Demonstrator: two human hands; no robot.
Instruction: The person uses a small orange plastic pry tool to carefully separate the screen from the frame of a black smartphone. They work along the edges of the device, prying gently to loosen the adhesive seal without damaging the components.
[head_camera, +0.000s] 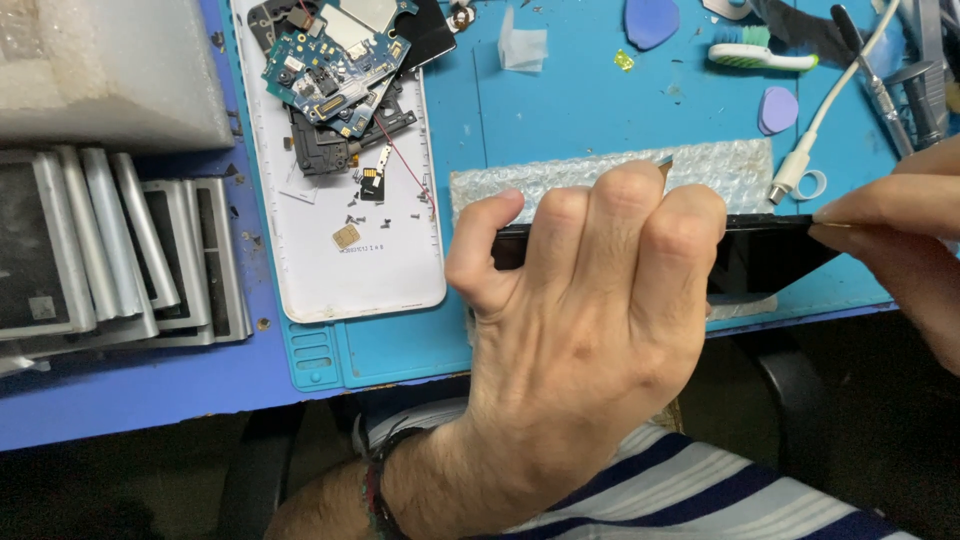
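Head view: the left hand (590, 300) has its fingers clamped round a black screen panel (770, 255) above the desk's blue mat (560, 110); right hand (890, 240) fingers pinch its corner — best to keep the panel level, pressure light

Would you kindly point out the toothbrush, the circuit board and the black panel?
Toothbrush (765, 57): head view, handle.
Circuit board (335, 62): head view, centre.
Black panel (765, 262): head view, bare face between the hands.
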